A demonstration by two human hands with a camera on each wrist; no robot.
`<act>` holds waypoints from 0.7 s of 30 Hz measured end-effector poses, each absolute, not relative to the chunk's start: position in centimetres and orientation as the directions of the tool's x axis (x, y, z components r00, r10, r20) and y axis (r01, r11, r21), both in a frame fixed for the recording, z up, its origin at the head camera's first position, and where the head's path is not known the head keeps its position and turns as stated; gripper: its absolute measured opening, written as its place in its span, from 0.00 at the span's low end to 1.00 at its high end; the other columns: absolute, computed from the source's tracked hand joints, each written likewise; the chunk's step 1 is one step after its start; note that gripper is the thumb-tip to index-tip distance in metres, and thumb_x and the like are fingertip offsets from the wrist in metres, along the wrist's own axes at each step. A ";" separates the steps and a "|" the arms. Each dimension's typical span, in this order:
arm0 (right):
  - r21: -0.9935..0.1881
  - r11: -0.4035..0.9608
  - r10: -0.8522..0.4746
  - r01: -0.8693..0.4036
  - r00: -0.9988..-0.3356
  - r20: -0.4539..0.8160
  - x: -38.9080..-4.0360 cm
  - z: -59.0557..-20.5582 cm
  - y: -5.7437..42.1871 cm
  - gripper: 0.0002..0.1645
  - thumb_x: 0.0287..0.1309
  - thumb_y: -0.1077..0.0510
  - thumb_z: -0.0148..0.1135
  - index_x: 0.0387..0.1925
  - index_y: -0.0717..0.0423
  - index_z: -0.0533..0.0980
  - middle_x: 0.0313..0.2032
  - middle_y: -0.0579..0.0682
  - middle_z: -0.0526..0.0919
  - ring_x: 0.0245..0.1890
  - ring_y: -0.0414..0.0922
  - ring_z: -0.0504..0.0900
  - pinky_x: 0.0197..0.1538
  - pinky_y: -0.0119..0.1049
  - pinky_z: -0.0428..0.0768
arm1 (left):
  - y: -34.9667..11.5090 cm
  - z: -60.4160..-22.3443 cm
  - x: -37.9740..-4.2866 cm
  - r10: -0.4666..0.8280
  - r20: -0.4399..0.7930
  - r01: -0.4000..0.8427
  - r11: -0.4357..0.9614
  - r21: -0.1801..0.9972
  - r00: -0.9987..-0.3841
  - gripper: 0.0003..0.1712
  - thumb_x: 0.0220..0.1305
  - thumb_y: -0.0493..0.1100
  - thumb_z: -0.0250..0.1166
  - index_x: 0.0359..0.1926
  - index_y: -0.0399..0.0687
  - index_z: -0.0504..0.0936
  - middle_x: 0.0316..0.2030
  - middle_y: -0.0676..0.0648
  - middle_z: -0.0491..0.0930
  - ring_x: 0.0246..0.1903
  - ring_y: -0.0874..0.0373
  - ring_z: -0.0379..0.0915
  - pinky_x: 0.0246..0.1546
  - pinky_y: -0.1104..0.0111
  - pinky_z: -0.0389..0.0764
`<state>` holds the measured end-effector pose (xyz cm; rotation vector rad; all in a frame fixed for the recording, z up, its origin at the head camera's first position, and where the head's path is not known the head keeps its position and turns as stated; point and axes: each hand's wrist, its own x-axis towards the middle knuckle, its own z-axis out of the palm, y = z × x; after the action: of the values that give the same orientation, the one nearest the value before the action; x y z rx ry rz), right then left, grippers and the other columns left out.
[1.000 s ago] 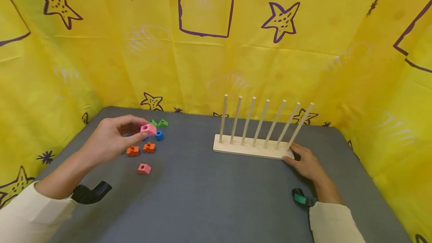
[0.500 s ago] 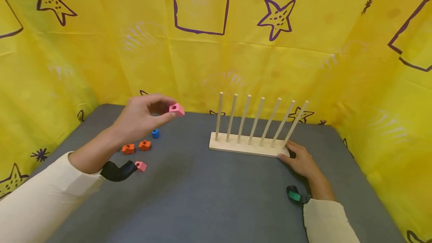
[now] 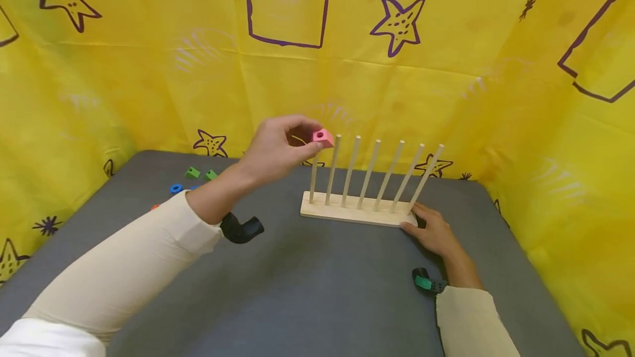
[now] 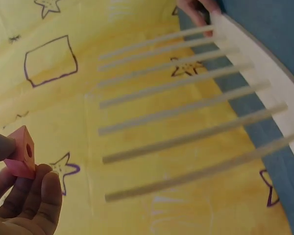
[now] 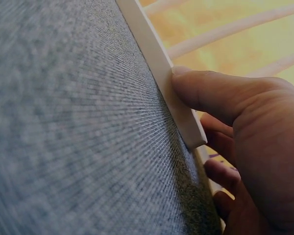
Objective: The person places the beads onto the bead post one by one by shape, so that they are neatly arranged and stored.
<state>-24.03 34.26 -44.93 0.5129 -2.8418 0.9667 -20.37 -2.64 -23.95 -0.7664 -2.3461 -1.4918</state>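
Pinched between the thumb and fingers of my left hand point(image 3: 278, 147) is a pink block point(image 3: 323, 138) with a round hole through it. It is up at the height of the peg tops, overlapping the leftmost peg in the head view. In the left wrist view the pink block point(image 4: 22, 152) stands apart from the tips of the bare pegs point(image 4: 181, 110). The wooden peg rack point(image 3: 347, 214) has a flat base and a row of several upright pegs. My right hand point(image 3: 434, 231) grips the right end of that base, thumb point(image 5: 201, 88) on its front edge and fingers behind.
On the left of the grey table point(image 3: 317, 291) lie green blocks point(image 3: 192, 172) and a blue ring-shaped block point(image 3: 176, 188). An orange piece point(image 3: 155, 206) shows partly behind the left sleeve. A yellow patterned cloth point(image 3: 278, 87) hangs round the table's back and sides.
My left hand has carried the pink block up and right, from over the loose blocks to the rack's leftmost peg. The right hand keeps its grip on the base.
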 end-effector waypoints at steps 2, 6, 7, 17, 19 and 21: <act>-0.579 0.738 -0.282 -0.346 -0.938 0.201 -24.1 -45.0 34.1 0.38 0.60 0.52 0.66 0.66 0.66 0.65 0.64 0.67 0.66 0.63 0.67 0.61 0.57 0.73 0.51 | -1.5 -24.0 -20.8 0.294 0.471 0.550 0.318 0.772 -0.832 0.15 0.57 0.36 0.72 0.45 0.36 0.83 0.36 0.46 0.81 0.33 0.55 0.79 0.33 0.67 0.81; -0.587 0.733 -0.275 -0.345 -0.939 0.208 -24.2 -45.2 34.2 0.38 0.60 0.53 0.67 0.66 0.66 0.66 0.64 0.67 0.66 0.63 0.67 0.62 0.58 0.72 0.51 | 1.3 -24.1 -21.5 0.318 0.462 0.547 0.274 0.791 -0.828 0.15 0.58 0.36 0.71 0.46 0.36 0.83 0.35 0.47 0.81 0.33 0.56 0.77 0.33 0.67 0.81; -0.588 0.731 -0.277 -0.348 -0.937 0.211 -24.2 -45.3 34.2 0.37 0.60 0.54 0.67 0.66 0.66 0.66 0.64 0.67 0.66 0.63 0.67 0.62 0.59 0.72 0.52 | 2.0 -24.2 -21.6 0.326 0.460 0.546 0.259 0.797 -0.826 0.15 0.58 0.36 0.71 0.46 0.36 0.83 0.35 0.47 0.81 0.33 0.56 0.77 0.33 0.67 0.81; -0.587 0.724 -0.287 -0.361 -0.932 0.220 -24.4 -45.4 34.2 0.37 0.59 0.54 0.67 0.65 0.66 0.67 0.63 0.66 0.67 0.63 0.67 0.63 0.57 0.73 0.52 | 8.4 -24.7 -23.0 0.371 0.375 0.463 0.184 0.867 -0.850 0.14 0.61 0.37 0.69 0.47 0.37 0.81 0.38 0.48 0.80 0.36 0.58 0.78 0.34 0.71 0.80; -0.586 0.729 -0.284 -0.354 -0.935 0.211 -24.4 -45.3 34.3 0.37 0.59 0.52 0.67 0.65 0.65 0.67 0.64 0.66 0.67 0.63 0.67 0.63 0.56 0.75 0.51 | 9.6 -24.6 -23.4 0.359 0.358 0.444 0.194 0.875 -0.862 0.14 0.61 0.37 0.69 0.47 0.39 0.82 0.37 0.49 0.80 0.36 0.59 0.78 0.33 0.72 0.80; -0.584 0.735 -0.273 -0.344 -0.939 0.210 -24.4 -45.2 34.5 0.37 0.60 0.52 0.67 0.66 0.64 0.67 0.64 0.65 0.67 0.63 0.67 0.62 0.54 0.76 0.50 | 11.0 -24.4 -23.8 0.350 0.351 0.435 0.201 0.878 -0.869 0.13 0.61 0.38 0.69 0.47 0.40 0.82 0.37 0.51 0.80 0.36 0.61 0.77 0.33 0.74 0.79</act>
<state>-24.44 34.52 -45.22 0.5034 -2.8225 0.9833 -23.79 11.04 -24.40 -0.7784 -2.3762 -1.7777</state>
